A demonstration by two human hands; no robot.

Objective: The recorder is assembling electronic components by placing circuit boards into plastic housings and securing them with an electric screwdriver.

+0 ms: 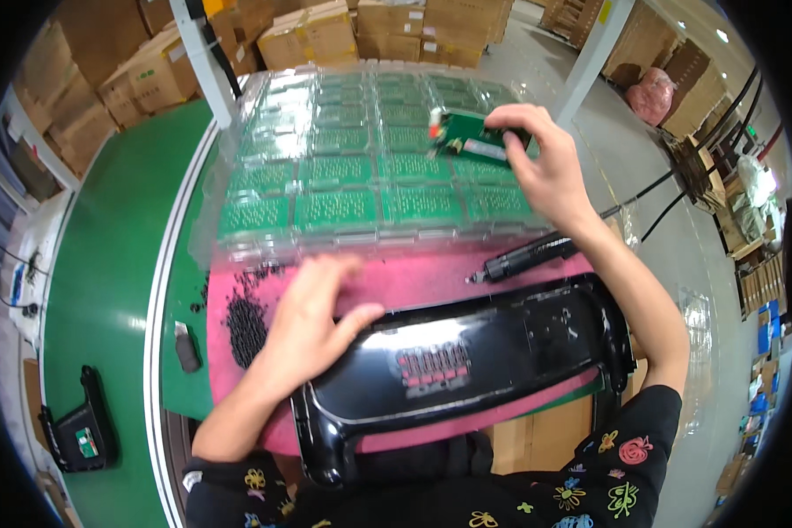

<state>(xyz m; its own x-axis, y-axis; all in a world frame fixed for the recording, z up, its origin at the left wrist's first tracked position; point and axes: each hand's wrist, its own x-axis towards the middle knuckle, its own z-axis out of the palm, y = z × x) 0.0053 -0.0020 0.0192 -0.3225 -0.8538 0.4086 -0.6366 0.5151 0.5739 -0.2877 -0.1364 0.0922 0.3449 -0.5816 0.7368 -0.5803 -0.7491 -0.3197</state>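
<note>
Between the thumb and fingers of my right hand (544, 158) is a green circuit board (469, 134), raised over the stacked clear trays. A white and red part shows at the board's left end. My left hand (312, 321) hovers over the left part of a glossy black plastic housing (502, 343), thumb stretched out and fingers apart, slightly blurred, holding nothing. The housing lies across the pink mat (396, 277) and has a slotted patch in its middle. A black electric screwdriver (528, 257) rests on the mat behind it, its tip toward the left.
Clear plastic trays (361, 236) full of green boards fill the back of the bench. Small black screws (245, 330) are heaped at the mat's left edge, near a dark handled tool (187, 350). Another black housing (84, 427) stands far left. Cartons (308, 35) are piled behind.
</note>
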